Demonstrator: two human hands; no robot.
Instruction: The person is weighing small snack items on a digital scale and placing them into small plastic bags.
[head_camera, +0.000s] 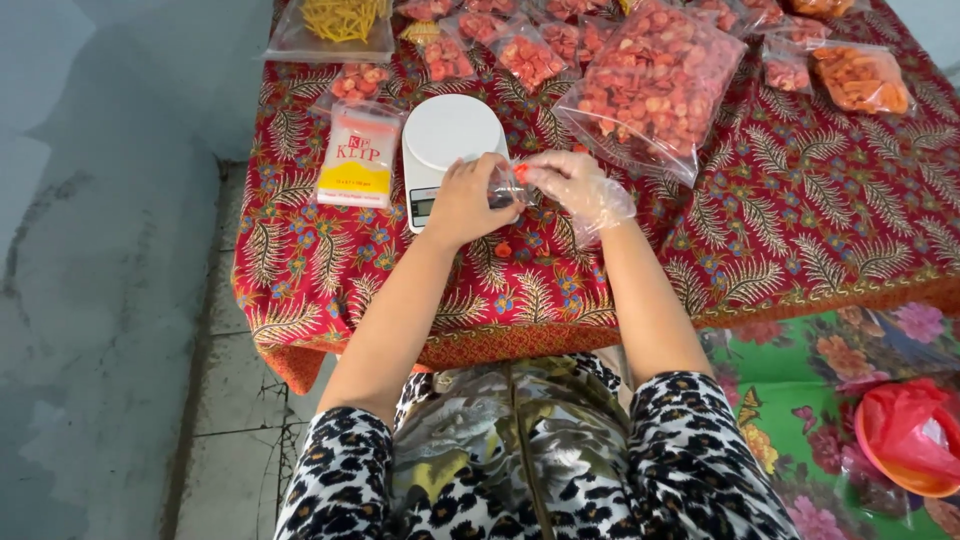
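Nearest, the left hand (462, 200) pinches a small clear bag (503, 183) open at its mouth, so the gloved right hand (575, 185), fingers closed on a red chip (521, 172), can reach inside. Both hover just above the surface (780, 230), its near edge toward the person. The white scale (447, 150) sits just beyond, within reach. Farther right, the big bag of red chips (650, 85) lies open-side near.

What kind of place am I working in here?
Likely a home or small-shop packing spot on the floor: a low table under a red patterned cloth, a white kitchen scale, and many clear bags of orange-red snacks.
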